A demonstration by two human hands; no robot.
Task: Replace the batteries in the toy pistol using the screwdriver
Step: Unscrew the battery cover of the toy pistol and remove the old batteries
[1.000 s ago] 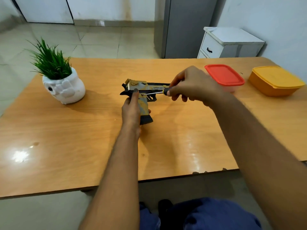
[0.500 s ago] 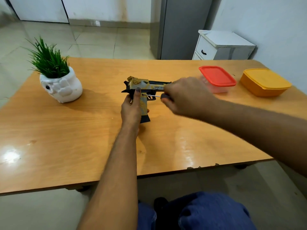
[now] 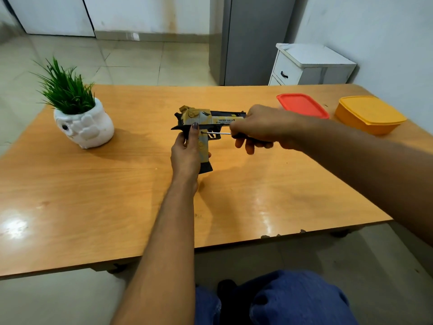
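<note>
- Now that the right hand (image 3: 262, 127) has turned over, its curled fingers grip the screwdriver (image 3: 218, 133) with the tip at a grip screw.
- The left hand (image 3: 187, 151) wraps the toy pistol (image 3: 201, 118), right of the plant pot (image 3: 84, 127); the screw is probably loosening.

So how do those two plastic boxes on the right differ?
The orange box is opaque orange all over, lid and body; the red-lidded box shows mostly its red lid. The red-lidded box is nearer the right hand, the orange box nearer the wall. Both are closed, rounded rectangles on the table.
</note>
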